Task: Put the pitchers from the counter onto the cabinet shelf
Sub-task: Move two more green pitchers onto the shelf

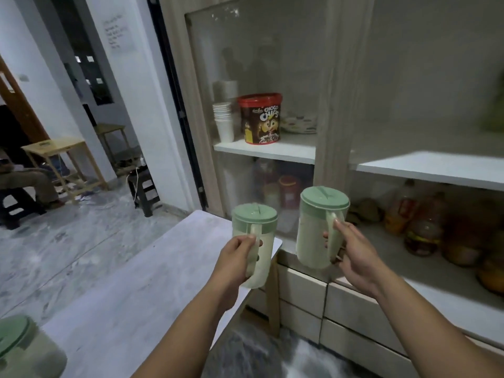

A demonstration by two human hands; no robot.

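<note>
At the lower left edge, nearest us, a third green-lidded pitcher (pixel 20 347) stands on the pale counter (pixel 131 290). Our left hand (pixel 236 259) grips the handle of a green-lidded pitcher (pixel 255 241), held upright in the air over the counter's far corner. Our right hand (pixel 351 255) grips the handle of a second pitcher (pixel 319 227), raised in front of the cabinet's lower shelf (pixel 395 255), where bottles (pixel 425 227) stand. On the upper shelf (pixel 272 150), behind the glass door, sit stacked paper cups (pixel 224 121) and a Choco Chips tub (pixel 260 118).
</note>
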